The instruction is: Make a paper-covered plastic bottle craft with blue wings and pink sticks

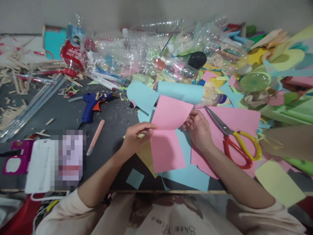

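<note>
Clear plastic bottles (pixel 139 49) crowd the dark table's (pixel 58 101) far edge; scissors (pixel 228 132) lie rightward, a blue glue gun (pixel 88 109) leftward. A grey wall (pixel 146 13) stands behind. Near the front edge, the left hand (pixel 134 137) pinches the creased pink paper (pixel 168 150); the right hand (pixel 200 130) curls at its side, grip unclear.

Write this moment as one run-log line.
left hand: pinching pink paper at left edge | right hand: at paper's right edge | scissors: lying partly on pink sheet | glue gun: lying left of hands
</note>
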Demonstrator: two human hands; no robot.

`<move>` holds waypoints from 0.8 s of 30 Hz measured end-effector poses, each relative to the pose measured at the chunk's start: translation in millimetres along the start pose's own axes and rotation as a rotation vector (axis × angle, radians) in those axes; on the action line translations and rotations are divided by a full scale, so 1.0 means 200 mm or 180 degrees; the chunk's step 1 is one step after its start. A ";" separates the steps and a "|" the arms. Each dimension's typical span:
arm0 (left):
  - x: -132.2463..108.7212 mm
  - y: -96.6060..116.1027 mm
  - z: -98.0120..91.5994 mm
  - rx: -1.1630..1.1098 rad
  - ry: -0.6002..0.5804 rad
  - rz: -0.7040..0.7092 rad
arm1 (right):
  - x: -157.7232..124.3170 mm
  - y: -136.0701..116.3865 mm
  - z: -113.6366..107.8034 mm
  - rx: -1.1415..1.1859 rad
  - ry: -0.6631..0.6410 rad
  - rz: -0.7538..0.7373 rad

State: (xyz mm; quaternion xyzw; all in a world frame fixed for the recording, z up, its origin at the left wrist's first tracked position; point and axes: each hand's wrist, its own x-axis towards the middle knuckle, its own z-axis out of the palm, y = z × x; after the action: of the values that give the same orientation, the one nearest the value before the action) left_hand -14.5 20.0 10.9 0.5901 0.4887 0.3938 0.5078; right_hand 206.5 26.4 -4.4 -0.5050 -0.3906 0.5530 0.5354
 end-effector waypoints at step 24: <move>-0.01 0.00 0.01 0.0078 -0.0349 -0.0006 | -0.06 -0.03 0.00 -0.1293 -0.1370 -0.0287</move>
State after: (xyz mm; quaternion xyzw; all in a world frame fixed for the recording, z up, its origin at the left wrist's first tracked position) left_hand -13.2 18.1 10.0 0.6165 0.4654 0.3544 0.5270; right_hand 207.4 15.0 2.2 -0.4550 -0.6198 0.5335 0.3524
